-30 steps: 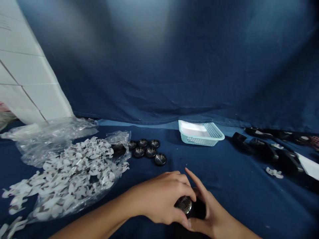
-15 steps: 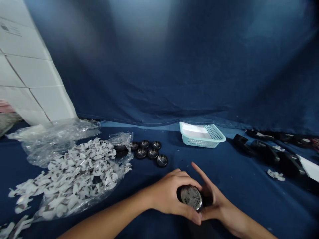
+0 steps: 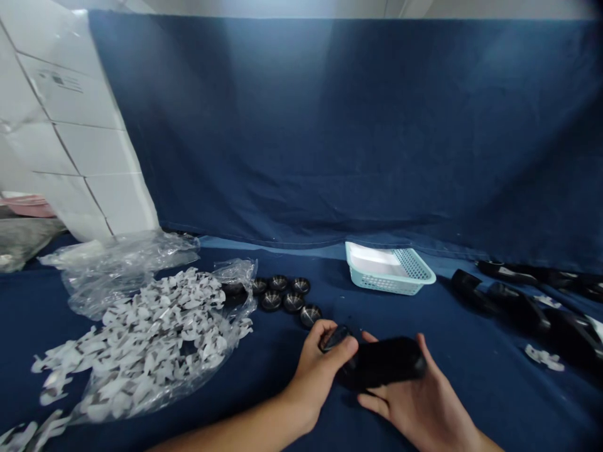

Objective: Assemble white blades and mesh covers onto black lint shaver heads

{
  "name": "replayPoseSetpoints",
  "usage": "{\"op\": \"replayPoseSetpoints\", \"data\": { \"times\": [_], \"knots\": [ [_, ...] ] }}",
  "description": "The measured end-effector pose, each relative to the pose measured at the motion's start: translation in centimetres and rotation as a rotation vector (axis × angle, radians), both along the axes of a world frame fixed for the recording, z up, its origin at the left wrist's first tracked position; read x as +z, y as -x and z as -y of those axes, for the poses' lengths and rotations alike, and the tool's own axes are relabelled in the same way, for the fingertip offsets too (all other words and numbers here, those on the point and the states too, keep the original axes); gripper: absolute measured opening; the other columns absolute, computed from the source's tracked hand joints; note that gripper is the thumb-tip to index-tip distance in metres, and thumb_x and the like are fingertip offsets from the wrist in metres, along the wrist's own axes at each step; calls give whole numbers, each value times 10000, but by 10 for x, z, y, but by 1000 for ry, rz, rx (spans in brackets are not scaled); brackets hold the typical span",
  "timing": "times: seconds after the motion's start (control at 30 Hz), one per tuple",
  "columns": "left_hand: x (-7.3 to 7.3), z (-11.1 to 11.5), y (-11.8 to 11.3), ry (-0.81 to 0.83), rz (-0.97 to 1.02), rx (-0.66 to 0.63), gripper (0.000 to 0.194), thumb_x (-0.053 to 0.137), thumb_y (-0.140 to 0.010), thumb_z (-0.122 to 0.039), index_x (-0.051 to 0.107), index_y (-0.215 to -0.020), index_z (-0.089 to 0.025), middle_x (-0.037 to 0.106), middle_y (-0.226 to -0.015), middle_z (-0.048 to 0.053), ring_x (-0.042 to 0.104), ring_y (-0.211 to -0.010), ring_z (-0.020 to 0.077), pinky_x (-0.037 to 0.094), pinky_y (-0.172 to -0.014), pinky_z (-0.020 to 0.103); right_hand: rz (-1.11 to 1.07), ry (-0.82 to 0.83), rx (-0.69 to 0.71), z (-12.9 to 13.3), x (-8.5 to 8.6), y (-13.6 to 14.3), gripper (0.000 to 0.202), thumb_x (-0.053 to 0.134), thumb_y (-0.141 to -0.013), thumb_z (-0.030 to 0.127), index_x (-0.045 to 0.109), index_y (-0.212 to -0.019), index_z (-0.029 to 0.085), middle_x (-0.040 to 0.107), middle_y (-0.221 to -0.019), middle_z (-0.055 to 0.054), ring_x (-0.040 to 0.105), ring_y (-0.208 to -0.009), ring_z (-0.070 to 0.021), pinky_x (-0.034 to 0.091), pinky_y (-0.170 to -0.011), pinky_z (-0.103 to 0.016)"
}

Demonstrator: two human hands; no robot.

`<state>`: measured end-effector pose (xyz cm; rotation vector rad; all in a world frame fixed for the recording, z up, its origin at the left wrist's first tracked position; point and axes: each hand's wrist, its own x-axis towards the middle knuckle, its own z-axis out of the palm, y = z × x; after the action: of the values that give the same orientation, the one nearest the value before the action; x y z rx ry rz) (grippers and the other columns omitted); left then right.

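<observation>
Swung sideways since its perforated face tilted upward, a black device (image 3: 389, 362) is held over blue cloth (image 3: 254, 370), long axis running left to right, rounded end pointing right. The left hand (image 3: 320, 370) pinches a shiny part (image 3: 333, 338) at its left end; the half-curled right hand (image 3: 424, 398) cradles its body. Discs (image 3: 294, 302) and a basket (image 3: 384, 282) sit beyond.
</observation>
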<state>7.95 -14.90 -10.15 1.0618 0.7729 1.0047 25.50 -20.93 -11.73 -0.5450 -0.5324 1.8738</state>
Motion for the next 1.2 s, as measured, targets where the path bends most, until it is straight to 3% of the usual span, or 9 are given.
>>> {"op": "replayPoseSetpoints", "data": {
  "times": [0.1, 0.17, 0.27, 0.43, 0.6, 0.73, 0.97, 1.2],
  "knots": [
    [-2, -5, 1, 31, -18, 103, 359, 758, -743, -436, 515, -851, -194, 498, -732, -54, 465, -717, 113, 367, -693, 230, 84, -88, -126, 3, -4, 1, 800, 408, -743, 839, 611, -1267, 270, 626, -1324, -102, 594, -1168, -317, 419, -1007, -489],
    [-2, -8, 2, 32, -18, 114, 352, 776, -731, -405, 518, -856, -201, 514, -745, -55, 478, -729, 112, 369, -706, 227, 258, -152, -226, 6, -4, 2, 643, 646, -728, 690, 597, -1260, 334, 603, -1353, -60, 555, -1216, -307, 419, -1017, -475],
    [-1, -9, 3, 47, 2, 53, 334, 796, -708, -355, 567, -891, -194, 603, -846, -17, 541, -807, 138, 392, -752, 247, 526, -151, -328, 12, -1, 5, 565, 809, -686, 480, 621, -1200, 341, 661, -1249, -41, 563, -1199, -285, 411, -1038, -440],
    [2, -15, 6, 103, 41, -98, 328, 812, -657, -274, 657, -926, -167, 679, -1034, 70, 595, -976, 219, 415, -835, 301, 809, -135, -348, 14, 4, 10, 571, 850, -621, 442, 635, -1134, 313, 715, -1070, -39, 634, -1051, -267, 471, -960, -392],
    [3, -21, 10, 138, 63, -181, 321, 803, -597, -195, 689, -897, -170, 691, -1083, 79, 580, -1064, 262, 418, -835, 313, 862, -168, -384, 11, 1, 9, 605, 844, -594, 434, 633, -1143, 293, 729, -1032, -41, 656, -966, -261, 504, -861, -353],
    [3, -21, 13, 149, 69, -235, 304, 773, -615, -174, 692, -908, -174, 678, -1142, 82, 574, -1049, 259, 427, -803, 316, 836, -119, -363, 10, 2, 5, 643, 842, -575, 434, 633, -1165, 286, 736, -994, -39, 656, -977, -273, 490, -870, -362],
    [2, -24, 15, 152, 116, -301, 302, 774, -610, -160, 679, -897, -163, 693, -1010, 68, 597, -1001, 243, 422, -831, 314, 833, -99, -336, 11, 3, 3, 591, 846, -567, 403, 666, -1114, 274, 733, -990, -47, 648, -949, -277, 487, -846, -367],
    [6, -26, 18, 151, 122, -360, 303, 746, -569, -147, 675, -863, -166, 682, -992, 59, 594, -937, 233, 415, -742, 290, 840, -120, -289, 12, 4, 2, 608, 850, -556, 412, 685, -1121, 259, 737, -997, -65, 632, -1035, -322, 452, -946, -442]
  ]
}}
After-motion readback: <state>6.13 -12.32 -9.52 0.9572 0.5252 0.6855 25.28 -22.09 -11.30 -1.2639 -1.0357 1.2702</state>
